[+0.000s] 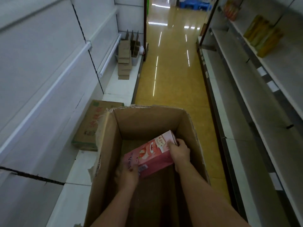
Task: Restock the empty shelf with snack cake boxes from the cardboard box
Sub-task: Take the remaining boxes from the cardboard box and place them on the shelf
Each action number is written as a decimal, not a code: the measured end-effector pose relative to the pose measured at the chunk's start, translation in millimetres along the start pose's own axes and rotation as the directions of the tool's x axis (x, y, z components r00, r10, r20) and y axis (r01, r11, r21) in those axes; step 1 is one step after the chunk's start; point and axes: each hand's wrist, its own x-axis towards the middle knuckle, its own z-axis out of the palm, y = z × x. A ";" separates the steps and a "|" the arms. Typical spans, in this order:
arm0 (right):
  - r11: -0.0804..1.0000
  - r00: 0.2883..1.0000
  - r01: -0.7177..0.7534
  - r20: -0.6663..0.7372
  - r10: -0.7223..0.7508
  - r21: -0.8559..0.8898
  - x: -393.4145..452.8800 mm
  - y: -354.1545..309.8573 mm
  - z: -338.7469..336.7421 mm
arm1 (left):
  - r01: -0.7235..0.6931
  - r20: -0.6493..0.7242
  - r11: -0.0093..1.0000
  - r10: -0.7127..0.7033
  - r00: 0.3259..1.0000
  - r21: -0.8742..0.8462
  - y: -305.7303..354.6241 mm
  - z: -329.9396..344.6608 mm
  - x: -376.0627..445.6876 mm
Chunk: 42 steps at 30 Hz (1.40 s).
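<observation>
Cardboard box point(147, 122) right under me, both arms reaching in. My left hand point(127, 175) has its fingers wrapped on the near end of a pink snack cake box point(152, 154), right hand point(179, 150) clamped on the far end. Further out, bare white shelf point(49, 89) on my left, shiny yellow floor point(172, 71) ahead.

Snack cake box point(153, 154): pink carton with a strawberry cake picture and printed lettering, lying tilted inside the cardboard box point(108, 145), one end raised toward the far right corner. The cardboard box is large, brown, open-topped, top edges torn (tape remnants on the left wall), standing in the aisle against the white lower shelf point(114, 86) at left.
</observation>
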 end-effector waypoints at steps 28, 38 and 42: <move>0.919 0.972 0.123 0.141 -0.187 0.376 -139.2 44.6 -140.4 | -0.092 0.310 0.769 0.361 0.880 -0.632 70.9 -28.2 -187.3; 0.894 0.914 0.115 0.307 -0.266 0.432 -186.8 33.4 -194.8 | -0.113 0.421 0.820 0.400 0.814 -0.561 81.3 -30.2 -229.8; 0.935 0.931 0.148 0.274 -0.242 0.321 -205.2 35.3 -212.5 | -0.360 0.277 0.829 0.500 0.821 -0.429 95.9 -46.8 -235.8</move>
